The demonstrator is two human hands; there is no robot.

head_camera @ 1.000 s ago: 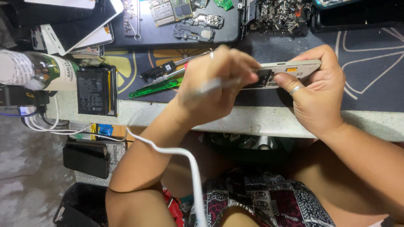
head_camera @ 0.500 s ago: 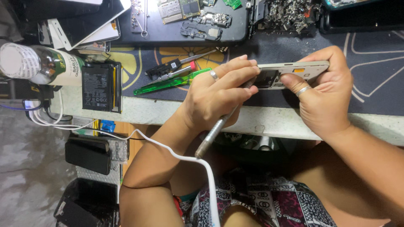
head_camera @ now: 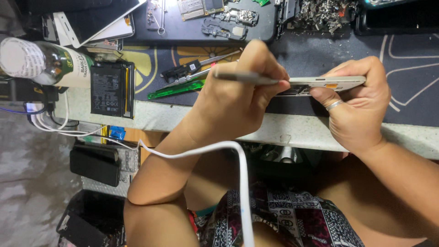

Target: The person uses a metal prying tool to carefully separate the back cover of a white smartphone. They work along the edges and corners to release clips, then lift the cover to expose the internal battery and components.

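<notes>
My left hand (head_camera: pixel 233 100) is shut on a thin grey pen-like tool (head_camera: pixel 242 76). The tool lies level, its tip at the near edge of a silver phone body (head_camera: pixel 338 82). My right hand (head_camera: pixel 356 114), with a ring on one finger, grips that phone from below and the right and holds it edge-on above the dark work mat (head_camera: pixel 320 50). The phone's opened side is mostly hidden by my fingers.
A black phone battery (head_camera: pixel 107 89), a green pry stick (head_camera: pixel 176 90) and metal tweezers (head_camera: pixel 215 58) lie left of my hands. A bottle (head_camera: pixel 45 61) lies at the far left. Phone parts (head_camera: pixel 228 20) and small metal bits (head_camera: pixel 324 11) sit at the back. A white cable (head_camera: pixel 196 150) crosses my left forearm.
My left hand has swung the grey tool from pointing down toward my lap to lying level against the phone's edge. My right hand keeps the phone in the same place.
</notes>
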